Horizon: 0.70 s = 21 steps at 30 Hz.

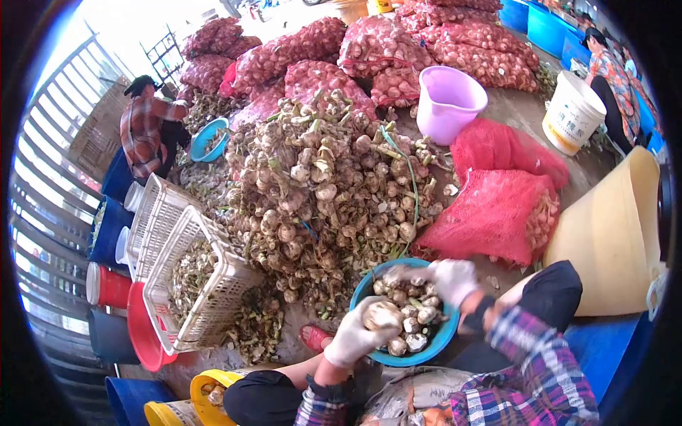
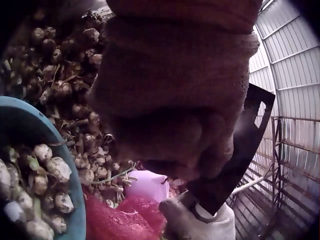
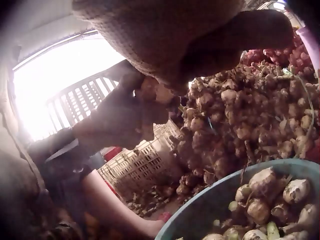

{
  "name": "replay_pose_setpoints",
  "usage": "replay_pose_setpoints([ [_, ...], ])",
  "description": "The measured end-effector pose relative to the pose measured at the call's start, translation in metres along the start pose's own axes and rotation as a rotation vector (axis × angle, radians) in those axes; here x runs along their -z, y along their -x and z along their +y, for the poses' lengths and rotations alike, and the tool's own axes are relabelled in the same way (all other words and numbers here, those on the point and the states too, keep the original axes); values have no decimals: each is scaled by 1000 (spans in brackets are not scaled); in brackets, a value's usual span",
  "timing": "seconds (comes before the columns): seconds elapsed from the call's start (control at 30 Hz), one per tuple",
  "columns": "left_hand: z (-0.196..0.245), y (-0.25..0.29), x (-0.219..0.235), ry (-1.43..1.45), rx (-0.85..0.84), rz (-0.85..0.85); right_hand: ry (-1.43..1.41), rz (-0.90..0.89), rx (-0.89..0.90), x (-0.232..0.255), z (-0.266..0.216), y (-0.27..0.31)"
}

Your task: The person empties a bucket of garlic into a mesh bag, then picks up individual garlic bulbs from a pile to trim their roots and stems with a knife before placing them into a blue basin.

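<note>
Left hand (image 1: 348, 341) grips a bulb (image 1: 382, 317) at the basin's (image 1: 408, 361) left side. Bulb judged light, firm, with flaky, slippery skin; best held round its widest part. Right hand (image 1: 455, 281), right, blurred: finger state cannot be told. Heap (image 1: 327, 192) beyond.

Gloved left hand (image 1: 356, 332) with curled fingers, gloved right hand (image 1: 455, 282) closed, slightly blurred

Round blue plastic basin (image 1: 447, 328) contains round whitish bulbs (image 1: 410, 325); brown bulb heap (image 1: 323, 188) behind; white rectangular plastic crate (image 1: 226, 302) left of heap.
</note>
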<state>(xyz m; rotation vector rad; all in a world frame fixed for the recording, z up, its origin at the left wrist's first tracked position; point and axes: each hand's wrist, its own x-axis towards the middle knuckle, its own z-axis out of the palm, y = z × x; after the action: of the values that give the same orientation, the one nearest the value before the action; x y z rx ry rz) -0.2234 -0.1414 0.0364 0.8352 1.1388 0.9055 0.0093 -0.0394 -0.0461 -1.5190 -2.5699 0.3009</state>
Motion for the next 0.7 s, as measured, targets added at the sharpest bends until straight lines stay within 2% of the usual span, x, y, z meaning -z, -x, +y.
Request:
replay_pose_setpoints([
  [0.07,15,6,-3,-214,-150,47,-12,-33,-152,5,19,-5],
  [0.1,13,2,6,-194,-163,95,-65,91,-50,24,7,-5],
  [0.13,16,-1,13,-183,-67,104,-99,185,-9,28,1,-2],
  [0.2,4,-7,21,-56,-45,115,-279,242,69,48,-23,8],
  [0.27,3,-10,21,-157,10,63,-276,230,275,50,-46,16],
  [0.3,-16,-13,18,-62,-221,35,-295,187,296,56,-57,16],
  [0.33,-35,-20,30,-321,-294,45,-311,141,322,58,-63,17],
  [0.4,-24,-14,24,99,-1,94,-342,144,352,46,-60,14],
  [0.47,-15,-11,20,73,21,79,-349,249,365,36,-49,12],
  [0.5,-11,-9,17,36,37,48,-277,205,323,23,-36,7],
  [0.53,-5,-5,9,35,30,42,-153,101,73,15,-22,2],
  [0.6,10,2,3,79,-45,74,-200,3,-109,18,-9,-3],
  [0.63,-1,-2,15,78,-66,8,-269,80,-67,18,-8,-1],
  [0.67,7,-3,18,-42,-72,10,-264,51,-48,27,-15,4],
  [0.7,-12,-5,22,-70,-107,50,-335,28,-58,36,-21,3],
])
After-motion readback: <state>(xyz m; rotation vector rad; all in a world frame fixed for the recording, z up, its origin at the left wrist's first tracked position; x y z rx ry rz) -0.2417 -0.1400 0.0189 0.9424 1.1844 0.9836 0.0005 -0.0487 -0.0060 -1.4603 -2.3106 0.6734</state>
